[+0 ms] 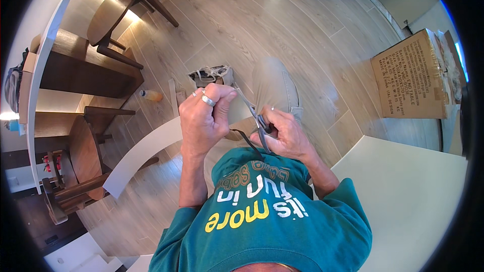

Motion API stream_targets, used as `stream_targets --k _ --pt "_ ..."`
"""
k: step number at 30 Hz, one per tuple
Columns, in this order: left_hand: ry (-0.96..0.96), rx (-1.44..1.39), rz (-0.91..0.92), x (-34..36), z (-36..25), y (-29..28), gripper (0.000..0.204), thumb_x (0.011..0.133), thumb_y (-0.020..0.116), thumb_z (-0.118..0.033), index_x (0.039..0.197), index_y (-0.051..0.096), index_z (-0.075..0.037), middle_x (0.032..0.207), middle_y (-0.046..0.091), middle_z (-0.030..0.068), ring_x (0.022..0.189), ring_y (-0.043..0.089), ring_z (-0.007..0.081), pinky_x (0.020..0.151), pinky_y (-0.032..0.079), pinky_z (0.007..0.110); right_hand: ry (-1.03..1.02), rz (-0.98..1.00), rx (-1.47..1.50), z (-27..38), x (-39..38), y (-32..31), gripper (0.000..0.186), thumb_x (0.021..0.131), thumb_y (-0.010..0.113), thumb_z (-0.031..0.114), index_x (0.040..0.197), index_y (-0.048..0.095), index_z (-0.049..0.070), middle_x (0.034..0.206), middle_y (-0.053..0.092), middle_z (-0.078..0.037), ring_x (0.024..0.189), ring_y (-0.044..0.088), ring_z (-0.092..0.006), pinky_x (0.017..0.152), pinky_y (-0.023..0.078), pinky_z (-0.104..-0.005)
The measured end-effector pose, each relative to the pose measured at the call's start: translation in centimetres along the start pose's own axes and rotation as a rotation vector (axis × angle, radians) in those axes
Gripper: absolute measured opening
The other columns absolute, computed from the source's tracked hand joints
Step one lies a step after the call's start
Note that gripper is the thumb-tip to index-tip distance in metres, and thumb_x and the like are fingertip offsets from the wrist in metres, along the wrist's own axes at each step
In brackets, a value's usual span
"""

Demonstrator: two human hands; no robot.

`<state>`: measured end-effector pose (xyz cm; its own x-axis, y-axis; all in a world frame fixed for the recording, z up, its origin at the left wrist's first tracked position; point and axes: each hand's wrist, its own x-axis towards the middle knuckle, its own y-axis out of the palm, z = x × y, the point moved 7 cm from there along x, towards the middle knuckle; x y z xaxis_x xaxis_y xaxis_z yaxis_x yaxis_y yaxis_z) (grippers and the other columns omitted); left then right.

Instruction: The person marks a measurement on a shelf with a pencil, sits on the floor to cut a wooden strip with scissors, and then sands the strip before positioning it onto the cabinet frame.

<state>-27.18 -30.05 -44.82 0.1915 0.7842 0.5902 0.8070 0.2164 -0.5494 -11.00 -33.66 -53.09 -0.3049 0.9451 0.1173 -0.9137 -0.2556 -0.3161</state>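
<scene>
Right hand (pixel 286 133): fingers wrapped around the scissors (pixel 260 127), some through or against the dark handles. Slim grey metal blades slant up toward the left hand (pixel 204 113); whether the tips cut or only touch, cannot tell.

Left hand: fingers curled narrow, thumb to forefinger, on the white strip (pixel 145 149); exact pinch point hidden. Silver-coloured rings on the fingers. Strip smooth, matte, flat, broad. From the hand it bows down and left in a long arc to a square-cut end; a pale part shows between hand and blades.

Under the hands, beige trousers (pixel 277 85), soft cloth; nearer, teal T-shirt with printed lettering (pixel 302 231). Just beyond, a crumpled grey fabric bag (pixel 214 75) on the wood-grain plank floor (pixel 212 25). Left of it, an orange bottle (pixel 151 95).

Farther left, brown wooden chairs with rounded seats (pixel 84 143). Right, smooth white panel (pixel 403 191); beyond it, printed cardboard box (pixel 411 78).
</scene>
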Motion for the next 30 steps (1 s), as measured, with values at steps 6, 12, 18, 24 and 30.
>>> stream_targets --k 6,12,18,24,30 --pt "-0.042 0.028 0.107 -0.26 -0.02 0.38 0.009 0.086 0.070 0.001 0.084 0.062 -0.001 0.075 0.067 0.0085 0.061 0.060 0.0171 0.056 0.046 0.027 0.034 0.045 0.020 0.33 0.55 -0.29 0.044 0.076 0.079 0.036 0.079 0.050 0.003 0.067 0.046 -0.007 0.059 0.046 -0.0191 0.052 0.035 -0.0329" --pt "-0.006 0.017 0.081 -0.33 0.03 0.35 0.010 0.087 0.070 0.001 0.084 0.061 -0.001 0.076 0.067 0.0083 0.061 0.060 0.0176 0.057 0.046 0.028 0.080 0.074 -0.010 0.20 0.53 -0.33 0.048 0.077 0.079 0.041 0.081 0.054 0.001 0.070 0.053 -0.013 0.062 0.053 -0.0279 0.055 0.040 -0.0386" --pt "-0.023 0.001 0.070 -0.47 0.22 0.41 0.010 0.087 0.070 0.002 0.084 0.061 -0.001 0.075 0.067 0.0089 0.061 0.060 0.0176 0.057 0.047 0.027 0.080 0.049 0.002 -0.10 0.27 -0.14 0.045 0.076 0.081 0.037 0.080 0.055 0.001 0.070 0.053 -0.012 0.062 0.053 -0.0265 0.055 0.040 -0.0377" --pt "-0.015 -0.040 0.040 -0.54 0.26 0.52 0.012 0.081 0.074 0.000 0.083 0.064 -0.006 0.070 0.065 0.0070 0.054 0.053 0.0225 0.055 0.042 0.032 0.062 0.063 0.029 -0.10 0.59 -0.20 0.046 0.076 0.081 0.038 0.081 0.055 0.001 0.070 0.053 -0.011 0.063 0.053 -0.0262 0.056 0.041 -0.0370" --pt "-0.030 -0.038 0.050 -0.57 0.26 0.88 0.012 0.081 0.074 0.000 0.082 0.064 -0.006 0.069 0.064 0.0071 0.054 0.053 0.0228 0.055 0.042 0.032 0.109 0.086 0.034 -0.35 0.73 -0.19 0.047 0.077 0.079 0.041 0.080 0.054 0.001 0.071 0.052 -0.012 0.064 0.052 -0.0267 0.057 0.041 -0.0379"
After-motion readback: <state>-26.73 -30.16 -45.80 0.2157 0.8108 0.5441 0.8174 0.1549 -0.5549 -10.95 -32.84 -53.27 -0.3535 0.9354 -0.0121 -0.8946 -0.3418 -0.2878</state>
